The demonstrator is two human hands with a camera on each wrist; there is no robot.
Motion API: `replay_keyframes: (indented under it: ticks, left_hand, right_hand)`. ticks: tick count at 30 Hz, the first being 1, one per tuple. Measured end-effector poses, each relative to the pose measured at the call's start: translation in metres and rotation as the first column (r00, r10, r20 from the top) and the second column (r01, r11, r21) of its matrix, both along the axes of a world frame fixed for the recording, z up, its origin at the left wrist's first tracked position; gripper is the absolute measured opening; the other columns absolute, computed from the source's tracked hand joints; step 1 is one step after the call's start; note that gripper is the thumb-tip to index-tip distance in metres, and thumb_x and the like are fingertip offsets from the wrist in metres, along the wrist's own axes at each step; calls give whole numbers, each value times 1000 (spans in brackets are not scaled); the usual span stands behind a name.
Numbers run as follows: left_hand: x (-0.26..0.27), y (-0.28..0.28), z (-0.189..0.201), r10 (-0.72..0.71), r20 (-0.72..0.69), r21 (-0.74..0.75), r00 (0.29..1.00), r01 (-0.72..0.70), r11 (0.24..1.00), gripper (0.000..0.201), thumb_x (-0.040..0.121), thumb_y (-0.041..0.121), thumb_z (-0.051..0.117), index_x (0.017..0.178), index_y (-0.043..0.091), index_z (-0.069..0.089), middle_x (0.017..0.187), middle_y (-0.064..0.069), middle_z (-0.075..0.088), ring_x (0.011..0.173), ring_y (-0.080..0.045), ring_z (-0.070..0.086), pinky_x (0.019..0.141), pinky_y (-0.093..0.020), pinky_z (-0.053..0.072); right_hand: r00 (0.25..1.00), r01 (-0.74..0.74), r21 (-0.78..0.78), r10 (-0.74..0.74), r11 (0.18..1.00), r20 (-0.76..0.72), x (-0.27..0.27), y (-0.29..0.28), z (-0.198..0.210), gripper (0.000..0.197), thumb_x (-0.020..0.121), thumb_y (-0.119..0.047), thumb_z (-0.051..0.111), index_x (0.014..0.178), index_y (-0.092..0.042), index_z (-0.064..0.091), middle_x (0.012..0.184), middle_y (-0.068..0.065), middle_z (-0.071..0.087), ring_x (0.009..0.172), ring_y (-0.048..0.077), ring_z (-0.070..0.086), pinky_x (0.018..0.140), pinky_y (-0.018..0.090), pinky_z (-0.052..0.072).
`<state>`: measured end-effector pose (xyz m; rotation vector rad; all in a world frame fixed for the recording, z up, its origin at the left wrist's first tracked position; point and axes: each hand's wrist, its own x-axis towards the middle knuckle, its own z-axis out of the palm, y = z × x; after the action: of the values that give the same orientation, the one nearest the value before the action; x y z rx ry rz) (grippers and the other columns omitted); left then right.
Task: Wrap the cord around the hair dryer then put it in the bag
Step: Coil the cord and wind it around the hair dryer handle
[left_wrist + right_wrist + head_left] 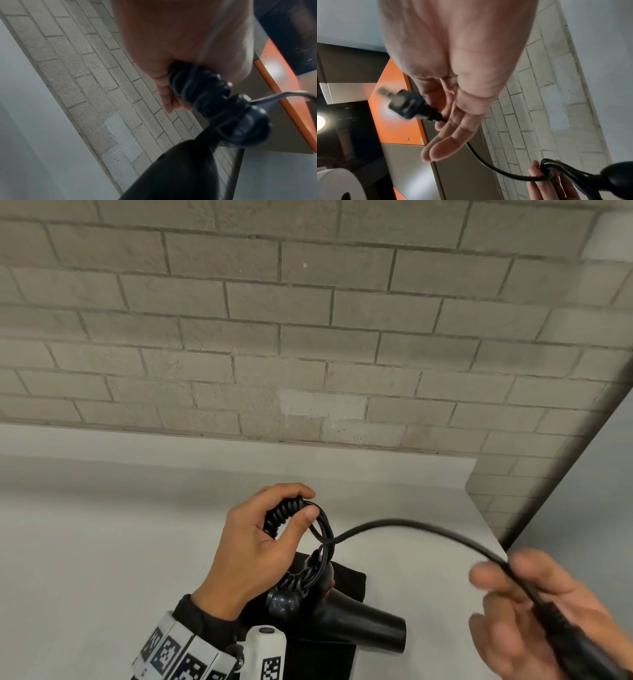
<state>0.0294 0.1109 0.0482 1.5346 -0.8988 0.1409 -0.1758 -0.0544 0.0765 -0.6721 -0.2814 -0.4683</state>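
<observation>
The black hair dryer point(346, 618) hangs just above the flat black bag point(352, 577) on the white table, nozzle pointing right. My left hand point(303, 505) grips its handle, which is bound in coils of the black cord point(411, 523). The loose cord arcs right to my right hand point(503, 568), which holds it close to the plug. In the left wrist view my fingers point(164, 94) curl around the wrapped handle point(197, 86) above the dryer body point(180, 169). The right wrist view shows the plug point(406, 104) beside my right hand's fingers point(450, 135), blurred.
The white table point(102, 542) ends at a brick wall point(308, 337) behind and at an edge on the right point(486, 525). An orange panel point(395, 108) shows overhead in the wrist views. A marked white wrist mount point(263, 648) sits below my left hand.
</observation>
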Motion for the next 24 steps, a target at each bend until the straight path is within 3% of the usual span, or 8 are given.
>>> replay_keyframes:
  ticks: [2,6,12,15,17,19,22,24]
  left_hand:
    - [-1,3,1,-41,9,27,999,41,999,30,74,37,77,101,25,71,96,10,72,92,-12,69,81,-14,49]
    - [-1,9,2,-92,22,140,996,88,986,63,41,39,93,99,32,70,99,11,71,95,-13,67,84,-14,48]
    - [-2,8,4,-125,22,72,992,124,990,36,63,38,85,95,29,72,92,9,72,88,-13,69,80,-15,50]
    - [-1,6,6,-101,-32,12,994,101,995,33,59,40,85,88,28,74,86,8,73,81,-13,69,76,-15,51]
    - [1,5,6,-77,-62,-21,995,76,997,31,55,39,86,81,28,74,81,6,74,76,-13,69,73,-16,52]
    - [2,5,7,-65,-114,-58,991,58,997,29,51,39,87,75,26,75,76,2,74,70,-14,69,68,-19,54]
    - [2,5,8,-65,-171,-86,983,51,995,26,53,40,85,70,24,75,73,-4,73,68,-25,68,64,-25,55]
    - [1,5,9,-73,-181,-85,981,58,995,22,57,40,84,69,24,75,73,-6,73,69,-30,67,67,-32,55]
  right_hand:
    - [994,-28,29,25,999,105,9,0,-1,43,98,6,31,137,22,21,140,51,19,113,57,45,93,59,32]
    - [996,-94,164,93,982,13,16,-6,0,51,93,18,37,139,19,17,141,50,15,111,60,43,92,61,32]
    - [999,-31,-21,30,999,-41,20,-16,2,57,93,0,43,139,22,17,145,47,13,112,57,42,93,60,30]
    - [999,-42,-143,37,989,-38,20,-18,-5,54,96,-8,44,136,24,23,145,45,18,101,52,49,90,55,37]
    - [992,48,-413,-92,910,-88,22,-12,-20,44,95,-11,55,131,11,44,138,35,43,87,46,60,79,46,49]
    - [949,136,-621,-282,772,-141,24,-10,-29,30,89,-17,64,118,-12,59,131,20,58,89,41,68,74,39,55]
    - [892,60,-741,-370,669,-262,31,-3,-33,22,87,-42,61,107,-41,51,125,8,65,101,33,67,84,34,55]
    - [841,-20,-847,-449,531,-302,36,0,-37,31,89,-50,51,117,-43,39,119,-4,69,100,21,67,85,28,52]
